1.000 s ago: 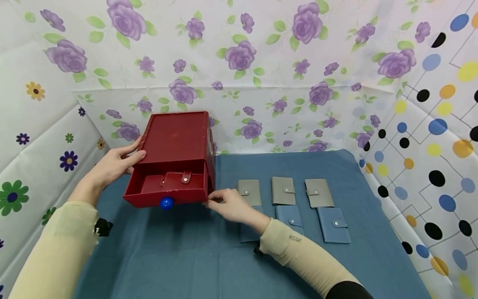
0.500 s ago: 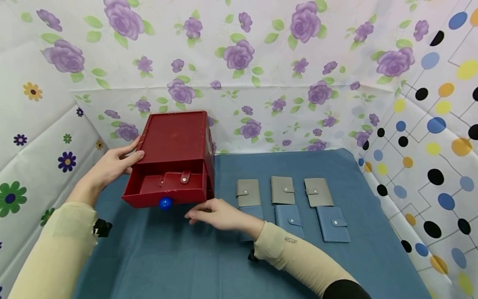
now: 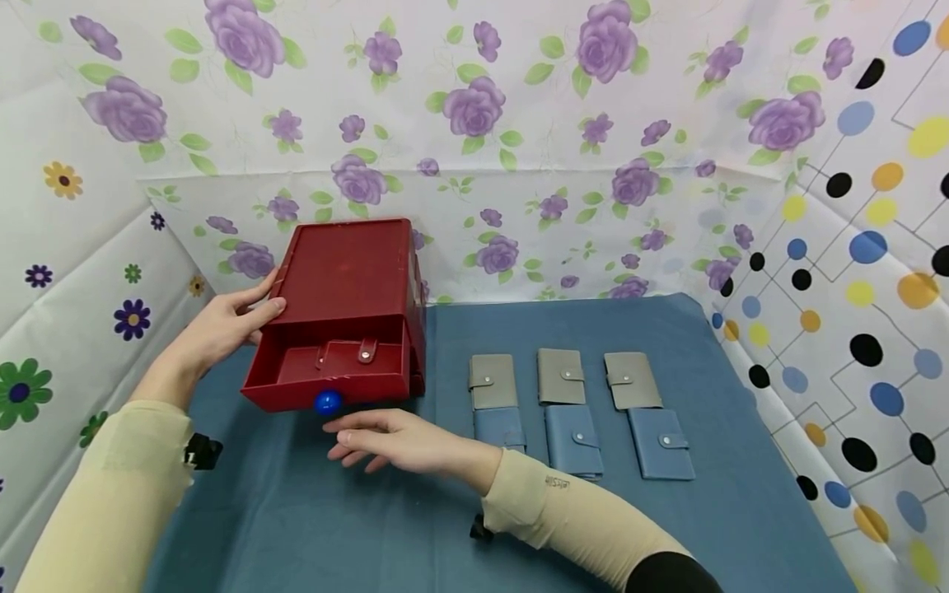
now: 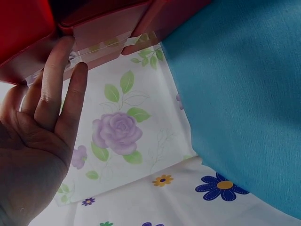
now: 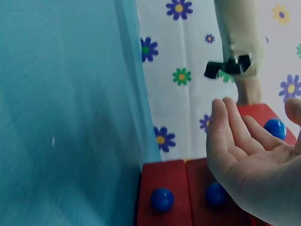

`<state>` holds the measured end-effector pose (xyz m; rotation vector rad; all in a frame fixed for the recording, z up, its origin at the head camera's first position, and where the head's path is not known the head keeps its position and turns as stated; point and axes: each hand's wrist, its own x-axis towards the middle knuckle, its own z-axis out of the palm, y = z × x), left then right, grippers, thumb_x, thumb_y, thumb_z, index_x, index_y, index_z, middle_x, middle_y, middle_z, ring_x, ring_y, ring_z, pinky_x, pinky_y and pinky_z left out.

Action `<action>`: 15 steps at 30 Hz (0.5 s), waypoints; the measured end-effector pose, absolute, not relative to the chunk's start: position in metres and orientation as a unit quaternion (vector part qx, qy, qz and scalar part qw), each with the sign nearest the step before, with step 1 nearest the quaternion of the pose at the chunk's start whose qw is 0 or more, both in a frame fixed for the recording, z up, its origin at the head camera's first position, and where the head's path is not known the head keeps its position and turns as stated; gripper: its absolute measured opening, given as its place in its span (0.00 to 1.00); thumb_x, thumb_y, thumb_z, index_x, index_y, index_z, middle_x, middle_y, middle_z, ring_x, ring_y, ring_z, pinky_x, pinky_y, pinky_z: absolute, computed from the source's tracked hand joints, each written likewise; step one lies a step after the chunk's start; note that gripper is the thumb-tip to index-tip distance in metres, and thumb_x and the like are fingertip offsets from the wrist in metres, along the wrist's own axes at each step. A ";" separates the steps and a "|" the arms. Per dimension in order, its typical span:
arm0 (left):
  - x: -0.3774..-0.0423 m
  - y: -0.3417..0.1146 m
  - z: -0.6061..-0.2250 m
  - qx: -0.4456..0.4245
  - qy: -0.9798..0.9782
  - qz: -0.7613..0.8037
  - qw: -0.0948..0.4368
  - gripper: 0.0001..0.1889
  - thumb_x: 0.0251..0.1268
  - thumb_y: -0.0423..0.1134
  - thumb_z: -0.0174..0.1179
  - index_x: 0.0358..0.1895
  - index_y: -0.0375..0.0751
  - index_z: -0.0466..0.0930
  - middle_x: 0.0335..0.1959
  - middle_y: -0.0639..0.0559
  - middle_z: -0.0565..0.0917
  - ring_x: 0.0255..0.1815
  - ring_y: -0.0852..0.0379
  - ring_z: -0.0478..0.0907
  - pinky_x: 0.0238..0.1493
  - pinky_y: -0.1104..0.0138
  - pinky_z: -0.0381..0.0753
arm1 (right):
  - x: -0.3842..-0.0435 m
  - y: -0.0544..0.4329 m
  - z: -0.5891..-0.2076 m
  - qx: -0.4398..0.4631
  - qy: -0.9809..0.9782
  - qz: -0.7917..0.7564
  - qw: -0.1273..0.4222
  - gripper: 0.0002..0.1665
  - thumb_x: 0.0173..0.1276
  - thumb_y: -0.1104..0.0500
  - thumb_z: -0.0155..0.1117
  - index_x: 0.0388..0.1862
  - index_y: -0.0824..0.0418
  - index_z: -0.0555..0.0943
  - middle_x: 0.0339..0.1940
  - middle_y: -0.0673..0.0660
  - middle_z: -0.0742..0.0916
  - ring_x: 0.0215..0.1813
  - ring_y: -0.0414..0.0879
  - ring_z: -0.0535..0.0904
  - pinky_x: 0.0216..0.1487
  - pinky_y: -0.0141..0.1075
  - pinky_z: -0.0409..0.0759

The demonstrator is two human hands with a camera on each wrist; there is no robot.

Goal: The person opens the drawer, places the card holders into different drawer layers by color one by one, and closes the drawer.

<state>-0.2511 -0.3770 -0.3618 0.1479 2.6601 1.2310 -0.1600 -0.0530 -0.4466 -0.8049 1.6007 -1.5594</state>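
Observation:
A red drawer cabinet point(image 3: 341, 268) stands on the left of the blue cloth. Its top drawer point(image 3: 381, 387) is pulled out, with a round blue knob point(image 3: 329, 403) on the front. Inside lies a red snap-strap notebook or card case point(image 3: 344, 359). My left hand point(image 3: 222, 331) rests on the cabinet's left edge, thumb at the front; in the left wrist view its fingers point(image 4: 57, 84) lie nearly straight against the side. Just below the knob, my right hand point(image 3: 408, 441) hovers with loosely extended fingers and holds nothing. The right wrist view shows its palm point(image 5: 258, 174) beside blue-knobbed lower drawers point(image 5: 150, 183).
To the right lie three grey snap-strap cases point(image 3: 562, 377) in a far row. Blue ones point(image 3: 662, 445) form a nearer row, the leftmost partly behind my right forearm. Floral sheets point(image 3: 549, 239) rise behind and along both sides of the cloth.
My right hand has left the drawer's lower right corner and moved left, to just below the blue knob, its fingers loosening. The left hand and the drawer stay as they were.

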 end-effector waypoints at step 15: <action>-0.250 -0.377 -0.362 0.052 0.898 0.426 0.100 0.39 0.86 0.59 0.50 0.88 0.63 0.41 0.71 0.23 0.75 0.41 0.56 0.90 0.68 0.36 0.72 | -0.156 -0.071 -0.444 -0.191 0.546 -0.722 0.379 0.29 0.87 0.45 0.56 0.76 0.60 0.79 0.61 0.54 0.90 0.61 0.46 0.88 0.60 0.40 0.85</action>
